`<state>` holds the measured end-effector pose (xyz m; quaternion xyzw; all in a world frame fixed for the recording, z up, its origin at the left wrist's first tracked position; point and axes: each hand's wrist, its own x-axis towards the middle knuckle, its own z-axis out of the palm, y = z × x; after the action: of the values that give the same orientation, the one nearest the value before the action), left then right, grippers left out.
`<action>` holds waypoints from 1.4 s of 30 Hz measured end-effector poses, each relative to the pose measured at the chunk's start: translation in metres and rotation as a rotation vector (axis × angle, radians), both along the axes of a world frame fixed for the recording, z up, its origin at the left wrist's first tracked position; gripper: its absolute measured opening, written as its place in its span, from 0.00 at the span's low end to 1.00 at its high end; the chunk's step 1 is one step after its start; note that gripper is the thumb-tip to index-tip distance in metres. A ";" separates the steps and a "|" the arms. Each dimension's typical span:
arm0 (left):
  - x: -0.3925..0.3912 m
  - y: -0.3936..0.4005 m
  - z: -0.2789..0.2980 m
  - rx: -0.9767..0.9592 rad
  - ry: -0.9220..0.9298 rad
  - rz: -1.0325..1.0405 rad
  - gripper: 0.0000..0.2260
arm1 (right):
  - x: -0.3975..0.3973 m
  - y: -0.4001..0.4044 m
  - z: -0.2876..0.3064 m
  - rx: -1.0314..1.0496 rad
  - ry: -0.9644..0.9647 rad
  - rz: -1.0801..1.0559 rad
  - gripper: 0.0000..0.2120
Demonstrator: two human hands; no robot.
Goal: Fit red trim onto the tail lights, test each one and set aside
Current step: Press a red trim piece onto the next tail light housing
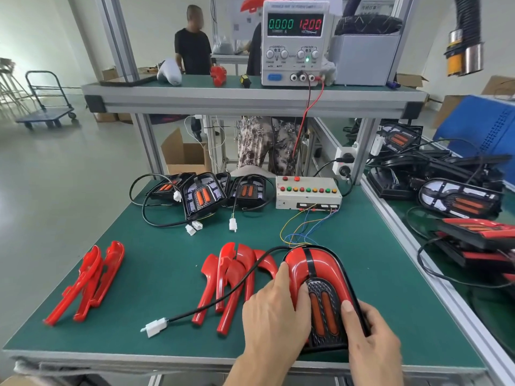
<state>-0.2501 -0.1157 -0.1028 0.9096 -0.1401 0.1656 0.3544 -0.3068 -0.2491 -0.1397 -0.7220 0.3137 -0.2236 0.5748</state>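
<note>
**Both hands on a trimmed tail light, low in the frame**

Nearest my view, my right hand [373, 346] wraps the lower right edge of the tail light [320, 291], thumb laid on its glossy red trim. My left hand [276, 310] presses down flat on the left trim, fingers nearly straight and spread over the red shell. The light sits on the green mat [156, 274] at lower centre, its black honeycomb-textured insert framing two orange lens strips. Its black cable runs left to a white connector [154, 327] lying loose on the mat.

Just left of the light lies a heap of loose red trim pieces [231, 277], curved and shiny; another pair [86, 282] lies at lower left. Untrimmed black tail lights [203, 195] stand at mid-frame beside a beige switch box [308, 193] with red, green and yellow buttons. On the shelf at upper centre, the power supply [295, 43] reads 0.000 under CURRENT and 12.00 under VOLTAGE. Finished lights [473, 232] are stacked at right.
</note>
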 end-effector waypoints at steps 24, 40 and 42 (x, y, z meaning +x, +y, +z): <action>0.018 0.012 -0.003 -0.663 0.554 -0.031 0.30 | 0.000 -0.002 0.002 0.089 -0.067 0.053 0.07; 0.027 0.005 -0.004 -1.216 0.939 -0.486 0.19 | 0.008 -0.006 0.027 0.314 -0.155 0.062 0.38; 0.028 0.003 -0.003 -1.268 0.896 -0.488 0.19 | 0.004 -0.001 0.021 0.334 -0.129 0.054 0.39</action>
<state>-0.2221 -0.1127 -0.1062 0.4596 -0.0586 -0.2481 0.8508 -0.3031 -0.2499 -0.1184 -0.6088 0.2893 -0.1988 0.7114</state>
